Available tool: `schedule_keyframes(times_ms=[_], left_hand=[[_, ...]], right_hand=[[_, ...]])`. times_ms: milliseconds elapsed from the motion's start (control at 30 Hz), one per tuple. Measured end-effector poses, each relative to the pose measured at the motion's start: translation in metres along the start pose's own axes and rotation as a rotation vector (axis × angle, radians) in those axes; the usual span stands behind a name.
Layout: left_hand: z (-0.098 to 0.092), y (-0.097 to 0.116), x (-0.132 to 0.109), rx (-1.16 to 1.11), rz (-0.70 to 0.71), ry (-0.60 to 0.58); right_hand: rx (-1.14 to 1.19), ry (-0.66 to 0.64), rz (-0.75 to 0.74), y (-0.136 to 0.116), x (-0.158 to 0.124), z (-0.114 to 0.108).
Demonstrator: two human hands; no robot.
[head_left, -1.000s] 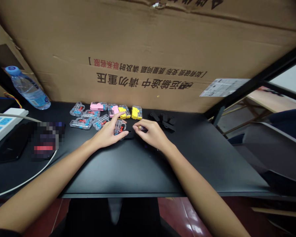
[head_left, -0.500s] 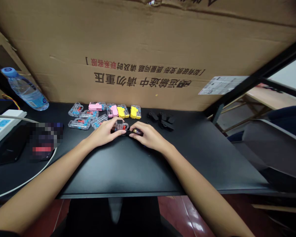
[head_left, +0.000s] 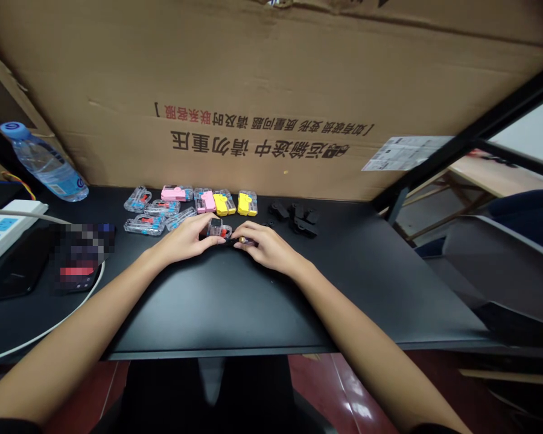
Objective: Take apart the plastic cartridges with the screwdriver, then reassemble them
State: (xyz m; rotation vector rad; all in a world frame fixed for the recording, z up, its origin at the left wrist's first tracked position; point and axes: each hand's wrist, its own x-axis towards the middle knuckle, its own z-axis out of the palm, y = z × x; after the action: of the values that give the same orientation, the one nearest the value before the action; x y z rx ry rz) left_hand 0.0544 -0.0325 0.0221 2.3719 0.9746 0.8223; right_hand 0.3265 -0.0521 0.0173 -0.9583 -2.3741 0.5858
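Observation:
Both my hands rest on the black table point(head_left: 262, 301) near its far side. My left hand point(head_left: 187, 239) pinches a small clear plastic piece point(head_left: 217, 228) with red and black inside. My right hand point(head_left: 263, 244) is closed on a small dark part with a brass tip point(head_left: 242, 240), held against the clear piece. Behind my hands lie several clear pieces point(head_left: 145, 224), pink ones point(head_left: 174, 193) and yellow ones point(head_left: 247, 204) in a loose row. Small black parts point(head_left: 298, 218) lie to the right of them.
A large cardboard sheet point(head_left: 271, 90) stands along the table's far edge. At the left are a water bottle point(head_left: 45, 164), a white power strip point(head_left: 2, 226), a white cable point(head_left: 49, 328) and a dark phone point(head_left: 13, 271). A black frame post point(head_left: 398, 202) and a chair point(head_left: 502, 259) are at the right.
My left hand's fingers, spread a second ago, have closed on the clear piece. My right hand has brought the dark part up against it. Both hands drew slightly together.

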Motion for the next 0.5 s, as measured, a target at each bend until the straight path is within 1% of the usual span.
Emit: schedule_keyframes(times_ms=[200,500], left_hand=[[-0.0012,0.0013,-0.0009,-0.005,0.003,-0.008],[-0.0037,0.0026,-0.0033,-0.031,0.051,-0.043]], right_hand=[[-0.033,-0.002,0.026,-0.0021,0.0003,-0.0011],[0.023,0.000,0.013,0.0008,0.0001,-0.0021]])
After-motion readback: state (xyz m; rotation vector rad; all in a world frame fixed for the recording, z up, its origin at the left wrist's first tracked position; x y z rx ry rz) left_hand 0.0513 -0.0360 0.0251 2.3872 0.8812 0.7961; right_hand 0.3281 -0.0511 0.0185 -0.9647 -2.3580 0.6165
